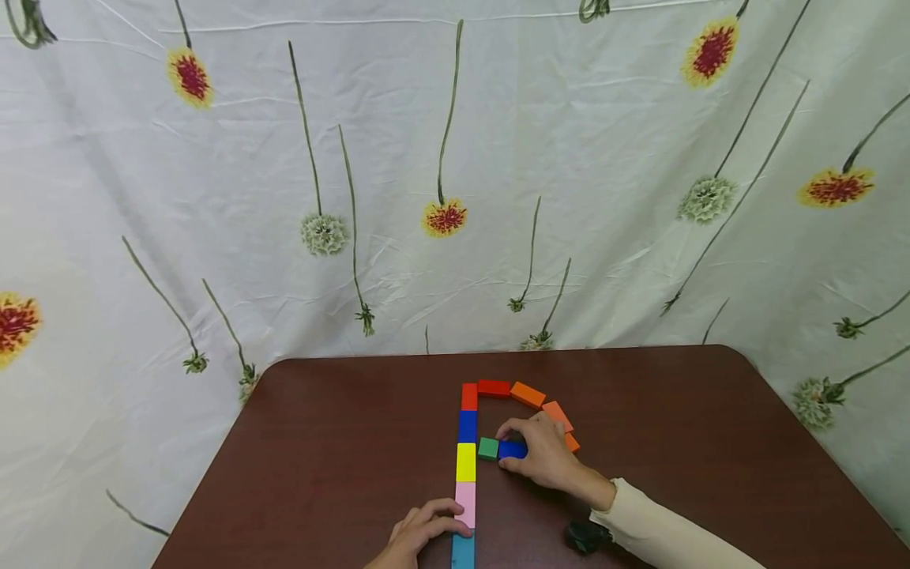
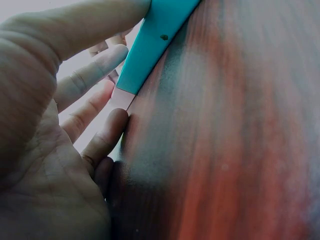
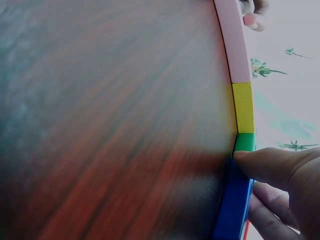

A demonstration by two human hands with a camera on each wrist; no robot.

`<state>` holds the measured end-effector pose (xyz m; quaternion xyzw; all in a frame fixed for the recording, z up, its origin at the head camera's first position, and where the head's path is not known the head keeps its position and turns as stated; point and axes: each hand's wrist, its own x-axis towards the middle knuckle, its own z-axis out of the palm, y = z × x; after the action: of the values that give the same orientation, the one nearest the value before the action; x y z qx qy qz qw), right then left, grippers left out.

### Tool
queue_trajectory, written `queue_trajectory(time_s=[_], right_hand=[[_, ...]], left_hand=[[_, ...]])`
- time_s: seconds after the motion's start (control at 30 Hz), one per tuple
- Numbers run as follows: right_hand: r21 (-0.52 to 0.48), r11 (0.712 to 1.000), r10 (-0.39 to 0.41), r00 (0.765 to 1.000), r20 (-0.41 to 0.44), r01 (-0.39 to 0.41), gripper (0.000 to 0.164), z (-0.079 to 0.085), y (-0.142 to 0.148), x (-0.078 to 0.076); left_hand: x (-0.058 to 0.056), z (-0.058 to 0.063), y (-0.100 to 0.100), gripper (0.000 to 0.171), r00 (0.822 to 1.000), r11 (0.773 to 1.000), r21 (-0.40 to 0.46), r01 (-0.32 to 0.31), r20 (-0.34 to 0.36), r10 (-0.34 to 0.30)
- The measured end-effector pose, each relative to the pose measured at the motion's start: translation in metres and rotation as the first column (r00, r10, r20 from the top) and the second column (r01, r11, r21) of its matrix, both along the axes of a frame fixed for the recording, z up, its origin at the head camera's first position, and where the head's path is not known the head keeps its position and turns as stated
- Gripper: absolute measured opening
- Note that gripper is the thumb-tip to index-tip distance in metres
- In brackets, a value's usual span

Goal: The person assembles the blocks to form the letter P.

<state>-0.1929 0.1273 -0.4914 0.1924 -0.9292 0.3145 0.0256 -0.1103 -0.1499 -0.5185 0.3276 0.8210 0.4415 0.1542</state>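
My right hand (image 1: 546,452) pinches a blue block (image 1: 513,450) between thumb and fingers, just right of a small green block (image 1: 488,448). In the right wrist view the thumb lies near the joint of the green block (image 3: 244,142) and the blue block (image 3: 232,205). Lower down, my left hand (image 1: 421,528) rests its loosely extended fingers on the straight column, by the pink block (image 1: 465,506) and the teal block (image 1: 463,551). Above them in that column are a yellow block (image 1: 465,462), another blue block (image 1: 467,427) and a red block (image 1: 469,397).
From the column's top, a lying red block (image 1: 494,388) and orange blocks (image 1: 528,394) curve right and down, the lowest partly behind my right hand. A dark object (image 1: 587,536) sits beside the right sleeve. Beyond the brown table (image 1: 341,442) hangs a flowered white cloth (image 1: 398,158).
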Motion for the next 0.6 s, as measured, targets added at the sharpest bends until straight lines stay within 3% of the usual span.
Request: queue_trajectory(time_s=[0.6], right_hand=[[-0.014,0.996,0.083,0.997,0.001,-0.083,0.032,-0.0010,0.0005,-0.0002]], left_hand=[[-0.0031,-0.0023,-0.0004,0.046,0.999,1.000,-0.021,0.021,0.040,-0.021]])
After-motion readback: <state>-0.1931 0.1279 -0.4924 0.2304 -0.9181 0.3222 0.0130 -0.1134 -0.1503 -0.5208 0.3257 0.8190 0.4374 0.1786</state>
